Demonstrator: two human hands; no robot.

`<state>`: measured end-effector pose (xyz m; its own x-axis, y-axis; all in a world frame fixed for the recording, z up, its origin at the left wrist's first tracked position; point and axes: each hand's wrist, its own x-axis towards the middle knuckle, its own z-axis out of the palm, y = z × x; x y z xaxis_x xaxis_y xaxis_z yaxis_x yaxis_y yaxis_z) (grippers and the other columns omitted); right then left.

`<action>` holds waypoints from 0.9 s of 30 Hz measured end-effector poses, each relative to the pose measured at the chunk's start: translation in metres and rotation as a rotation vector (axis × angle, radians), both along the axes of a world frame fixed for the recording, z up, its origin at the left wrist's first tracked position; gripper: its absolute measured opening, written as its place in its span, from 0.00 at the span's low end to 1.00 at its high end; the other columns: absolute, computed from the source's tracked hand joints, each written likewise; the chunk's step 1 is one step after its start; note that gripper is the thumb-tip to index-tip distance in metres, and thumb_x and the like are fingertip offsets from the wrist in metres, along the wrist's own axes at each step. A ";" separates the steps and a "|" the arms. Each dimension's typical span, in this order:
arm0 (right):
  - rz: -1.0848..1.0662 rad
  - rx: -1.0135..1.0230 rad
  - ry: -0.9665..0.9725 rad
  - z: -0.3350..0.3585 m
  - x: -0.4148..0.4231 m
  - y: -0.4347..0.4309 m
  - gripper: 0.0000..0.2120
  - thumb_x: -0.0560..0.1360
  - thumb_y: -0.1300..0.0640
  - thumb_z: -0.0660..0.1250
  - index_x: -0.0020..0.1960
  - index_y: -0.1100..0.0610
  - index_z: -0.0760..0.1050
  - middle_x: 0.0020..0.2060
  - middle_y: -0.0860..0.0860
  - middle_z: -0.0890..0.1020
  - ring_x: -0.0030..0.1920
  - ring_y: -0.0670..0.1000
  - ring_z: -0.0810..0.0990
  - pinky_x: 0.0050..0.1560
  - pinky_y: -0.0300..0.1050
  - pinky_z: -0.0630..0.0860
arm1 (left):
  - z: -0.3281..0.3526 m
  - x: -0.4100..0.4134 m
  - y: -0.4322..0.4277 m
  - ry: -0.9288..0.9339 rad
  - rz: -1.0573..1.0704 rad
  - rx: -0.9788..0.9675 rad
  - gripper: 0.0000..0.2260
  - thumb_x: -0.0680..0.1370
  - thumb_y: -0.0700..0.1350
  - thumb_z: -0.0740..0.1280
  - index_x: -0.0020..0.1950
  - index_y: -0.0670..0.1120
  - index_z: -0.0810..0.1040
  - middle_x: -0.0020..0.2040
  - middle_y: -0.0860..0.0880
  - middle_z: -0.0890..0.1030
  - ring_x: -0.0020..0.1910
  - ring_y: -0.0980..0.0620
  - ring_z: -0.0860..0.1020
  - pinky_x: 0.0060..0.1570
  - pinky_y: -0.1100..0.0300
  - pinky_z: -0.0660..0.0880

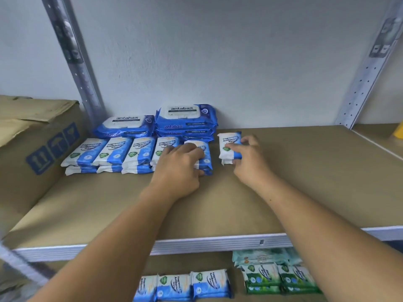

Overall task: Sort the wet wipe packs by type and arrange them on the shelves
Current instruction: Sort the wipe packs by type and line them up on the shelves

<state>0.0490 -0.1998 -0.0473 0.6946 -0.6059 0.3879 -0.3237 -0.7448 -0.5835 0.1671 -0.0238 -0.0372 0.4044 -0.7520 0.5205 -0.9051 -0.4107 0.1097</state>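
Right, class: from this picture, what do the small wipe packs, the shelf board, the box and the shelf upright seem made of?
The small wipe packs look like soft plastic film: glossy, printed, with crimped ends. The shelf board is probably fibreboard: matt tan, no visible grain. The box is cardboard: matt brown, with creased flaps. The shelf upright is likely painted metal: pale grey, with punched holes.

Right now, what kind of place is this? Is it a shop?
Probably a stockroom or a shop's storage area: a metal-framed shelf, many identical wipe packs laid in rows, and a big cardboard box beside them.
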 end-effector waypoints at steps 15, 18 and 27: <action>0.000 0.000 -0.008 -0.003 0.084 -0.035 0.33 0.70 0.72 0.66 0.73 0.54 0.73 0.71 0.55 0.66 0.66 0.56 0.73 0.65 0.43 0.70 | -0.013 0.027 -0.017 -0.107 0.061 -0.029 0.23 0.71 0.49 0.74 0.66 0.54 0.78 0.63 0.53 0.80 0.61 0.49 0.79 0.68 0.38 0.64; -0.002 -0.044 0.011 -0.002 0.079 -0.029 0.33 0.68 0.67 0.65 0.73 0.51 0.73 0.69 0.55 0.68 0.65 0.58 0.73 0.64 0.47 0.74 | -0.011 0.025 -0.015 -0.091 0.055 -0.026 0.24 0.70 0.51 0.71 0.66 0.54 0.77 0.63 0.53 0.79 0.64 0.49 0.78 0.68 0.38 0.64; -0.120 -0.228 -0.101 -0.003 0.033 0.015 0.23 0.61 0.63 0.62 0.54 0.61 0.82 0.57 0.57 0.77 0.55 0.64 0.76 0.54 0.56 0.78 | -0.006 0.006 0.013 -0.008 0.094 -0.102 0.26 0.73 0.54 0.64 0.70 0.48 0.74 0.69 0.50 0.76 0.73 0.47 0.70 0.71 0.42 0.64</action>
